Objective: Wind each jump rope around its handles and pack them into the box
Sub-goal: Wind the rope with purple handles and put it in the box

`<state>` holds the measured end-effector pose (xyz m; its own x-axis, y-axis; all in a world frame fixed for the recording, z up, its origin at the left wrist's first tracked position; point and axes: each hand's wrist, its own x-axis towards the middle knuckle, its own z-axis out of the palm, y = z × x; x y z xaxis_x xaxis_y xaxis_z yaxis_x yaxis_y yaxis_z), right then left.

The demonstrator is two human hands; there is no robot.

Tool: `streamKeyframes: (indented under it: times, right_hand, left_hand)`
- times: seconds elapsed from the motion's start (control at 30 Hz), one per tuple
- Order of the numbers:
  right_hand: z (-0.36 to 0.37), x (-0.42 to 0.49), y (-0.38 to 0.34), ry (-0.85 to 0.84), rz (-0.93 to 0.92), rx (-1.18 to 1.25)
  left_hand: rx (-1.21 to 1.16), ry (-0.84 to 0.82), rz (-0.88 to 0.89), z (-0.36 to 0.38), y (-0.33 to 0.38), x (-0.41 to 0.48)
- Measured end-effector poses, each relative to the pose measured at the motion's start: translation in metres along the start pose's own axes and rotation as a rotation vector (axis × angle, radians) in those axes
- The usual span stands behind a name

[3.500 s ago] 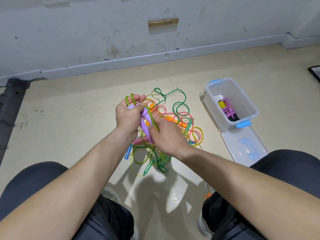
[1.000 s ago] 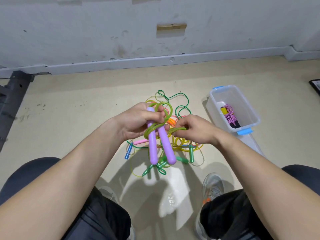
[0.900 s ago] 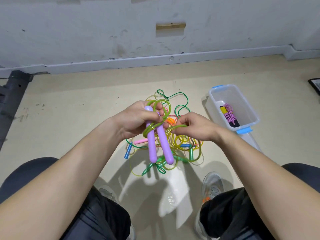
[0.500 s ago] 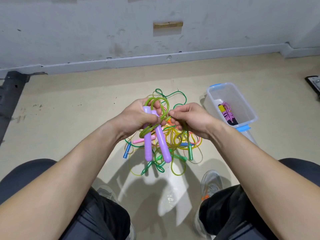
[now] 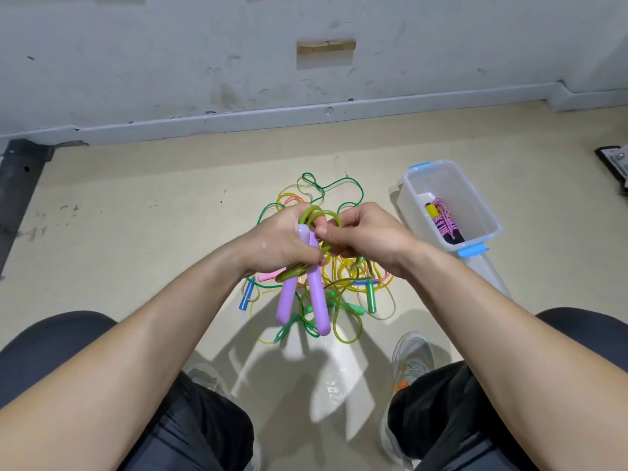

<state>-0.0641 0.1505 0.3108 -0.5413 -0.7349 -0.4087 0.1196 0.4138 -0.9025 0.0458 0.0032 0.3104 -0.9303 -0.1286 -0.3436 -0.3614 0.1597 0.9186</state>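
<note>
My left hand [image 5: 278, 244] has its grip clamped round the purple handles [image 5: 287, 300]; my right hand [image 5: 368, 237] pinches the green rope [image 5: 289, 275] looped at their tops, the box [image 5: 479, 202] near on the right

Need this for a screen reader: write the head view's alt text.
Left hand grips two purple handles while right hand pinches their green rope, above tangled ropes on the floor. A clear box holds one wound pink rope.

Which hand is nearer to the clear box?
Right. The right hand, pinching the green rope, sits between the box and the left hand; the left hand grips the purple handles farther away.
</note>
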Motion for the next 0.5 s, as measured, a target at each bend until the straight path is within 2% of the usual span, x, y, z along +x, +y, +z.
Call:
streamKeyframes:
  times: [0.2, 0.33, 0.5]
  right_hand:
    - [-0.0003, 0.0014, 0.0056, 0.042, 0.062, 0.138]
    - [0.0013, 0.0021, 0.0084, 0.137, 0.097, 0.252]
    - [0.0014, 0.0046, 0.0103, 0.183, 0.091, 0.252]
  left_hand:
    - [-0.035, -0.007, -0.017, 0.0026, 0.0045, -0.0005]
    - [0.004, 0.102, -0.078, 0.0003, 0.0018, 0.0018]
    - [-0.028, 0.048, -0.099, -0.0022, 0.0040, 0.0019]
